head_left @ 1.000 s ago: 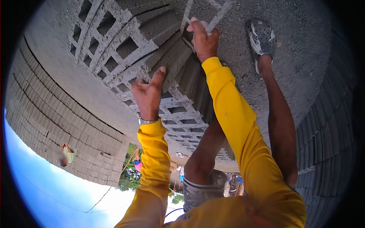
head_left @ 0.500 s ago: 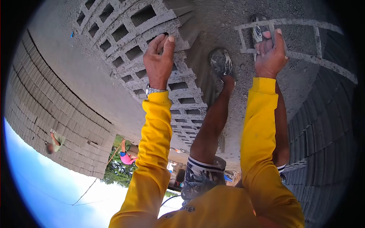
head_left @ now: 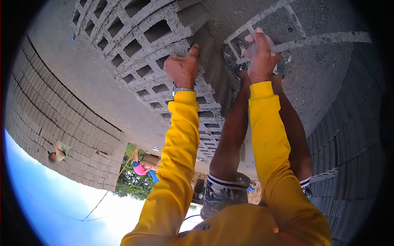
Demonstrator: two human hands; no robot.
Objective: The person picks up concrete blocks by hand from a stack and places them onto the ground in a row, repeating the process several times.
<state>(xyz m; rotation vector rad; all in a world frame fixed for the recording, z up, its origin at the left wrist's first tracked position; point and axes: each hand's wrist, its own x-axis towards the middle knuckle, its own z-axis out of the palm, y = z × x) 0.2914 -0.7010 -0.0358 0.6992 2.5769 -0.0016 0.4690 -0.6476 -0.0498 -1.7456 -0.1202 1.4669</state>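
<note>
Hollow concrete blocks (head_left: 143, 57) stand packed in rows at the person's left, their openings showing. 2 yellow sleeves (head_left: 266, 131) reach out, well apart at the cuffs. The pale ladder-like frame (head_left: 320, 39) slants at the right. The right hand (head_left: 262, 61) has its fingers clamped on the frame, thumb raised. The left hand (head_left: 182, 70) lies over the blocks, fingers curled, thumb outstretched; whether they grip cannot be told. A wristwatch (head_left: 183, 89) circles that wrist.

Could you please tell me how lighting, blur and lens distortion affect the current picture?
In the head view, the wide lens bows the far block wall and darkens the corners; the sky washes out to white low down; the right-side stack looks dim; the distant person has a blurred head; the left hand looks fairly sharp.
</note>
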